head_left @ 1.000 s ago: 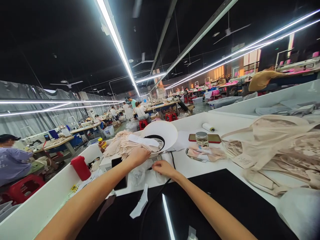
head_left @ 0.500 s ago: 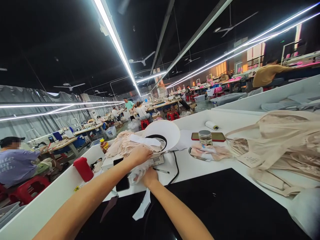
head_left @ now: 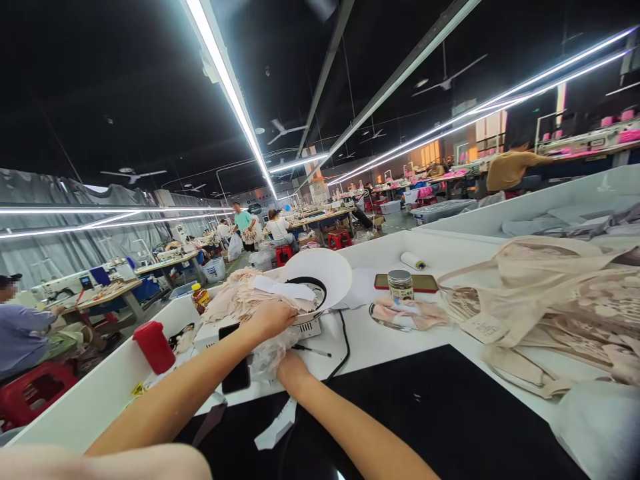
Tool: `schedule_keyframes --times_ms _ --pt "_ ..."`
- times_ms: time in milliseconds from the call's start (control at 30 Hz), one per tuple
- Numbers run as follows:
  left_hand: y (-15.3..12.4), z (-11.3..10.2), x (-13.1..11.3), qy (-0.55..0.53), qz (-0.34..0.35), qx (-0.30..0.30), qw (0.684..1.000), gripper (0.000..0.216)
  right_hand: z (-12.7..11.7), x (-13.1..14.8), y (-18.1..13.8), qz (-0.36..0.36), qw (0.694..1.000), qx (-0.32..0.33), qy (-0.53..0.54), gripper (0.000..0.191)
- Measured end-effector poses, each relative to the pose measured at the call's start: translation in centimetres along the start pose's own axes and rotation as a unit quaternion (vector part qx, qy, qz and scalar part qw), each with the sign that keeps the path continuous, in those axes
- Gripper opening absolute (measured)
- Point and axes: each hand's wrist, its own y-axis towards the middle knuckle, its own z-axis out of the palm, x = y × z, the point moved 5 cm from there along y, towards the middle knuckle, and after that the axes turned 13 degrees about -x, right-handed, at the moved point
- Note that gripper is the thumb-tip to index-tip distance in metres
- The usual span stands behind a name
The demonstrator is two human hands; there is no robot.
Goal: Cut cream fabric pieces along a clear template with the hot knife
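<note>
My left hand (head_left: 274, 319) is closed, knuckles up, beside the near rim of a white sun visor (head_left: 334, 272). Its fingers are gathered on a crumpled clear plastic bag (head_left: 267, 357) hanging just below it. Lower down, my right hand (head_left: 291, 368) is closed against the bag's right side, its fingertips hidden. Behind the hands, a heap of beige fabric pieces (head_left: 233, 299) lies on a white box-shaped device, with a white paper piece (head_left: 283, 289) on top. A black phone (head_left: 235, 373) sits left of the bag, and a black-and-white pen (head_left: 314, 351) lies to the right.
A black panel (head_left: 425, 407) covers the near table. Beige bras (head_left: 540, 300) are heaped at right, near a lidded jar (head_left: 401, 284) and a red-rimmed tray (head_left: 427, 283). A red container (head_left: 154, 347) stands at left. A low white wall (head_left: 450, 248) edges the table.
The view has shifted slightly. The plastic bag hangs a little lower and looser between my hands, which stay close together. A blurred pale shape has come into the bottom left corner.
</note>
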Motion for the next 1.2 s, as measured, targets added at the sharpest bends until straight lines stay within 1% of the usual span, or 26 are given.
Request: schedule_keyframes --times_ms 100,167,267,433,567,700,767,833,933,1100,1200 --pt "0.0 0.3 0.2 0.0 -0.001 -0.004 1.0 0.025 -0.6 -2.0 -2.2 0.037 0.998 0.045 -0.022 0.02" --pt "0.0 0.4 0.3 0.0 -0.001 -0.004 1.0 0.025 -1.6 -3.5 -3.4 0.063 0.996 0.057 -0.032 0.019" --pt "-0.2 0.5 0.3 0.0 0.0 -0.002 1.0 0.024 -3.4 -6.1 -4.8 0.105 0.992 0.058 -0.041 0.018" --pt "-0.4 0.4 0.3 -0.002 0.0 -0.003 1.0 0.025 -6.7 -10.1 -6.3 0.161 0.985 0.043 -0.039 0.022" --pt "-0.4 0.5 0.4 -0.002 -0.006 -0.007 1.0 0.026 -9.2 -12.9 -6.4 0.19 0.981 0.018 -0.019 0.021" --pt "-0.4 0.6 0.4 -0.004 -0.005 -0.007 1.0 0.025 -11.5 -15.8 -5.1 0.219 0.975 -0.027 -0.012 0.023" --pt "-0.4 0.6 0.3 -0.003 -0.002 -0.006 1.0 0.025 -12.2 -17.1 -4.3 0.236 0.971 -0.043 -0.022 0.025" --pt "-0.4 0.6 0.3 0.0 0.0 -0.005 1.0 0.025 -12.3 -18.0 -3.8 0.248 0.967 -0.048 -0.035 0.026" --pt "-0.4 0.8 0.3 0.002 0.002 -0.005 1.0 0.025 -11.3 -18.2 -3.6 0.246 0.968 -0.033 -0.045 0.027" --pt "-0.4 1.2 0.3 0.003 0.001 -0.004 1.0 0.026 -9.1 -16.7 -4.0 0.197 0.979 0.019 -0.046 0.028" --pt "-0.4 1.1 0.2 0.003 0.001 -0.002 1.0 0.026 -8.4 -15.7 -4.2 0.169 0.984 0.037 -0.048 0.028"
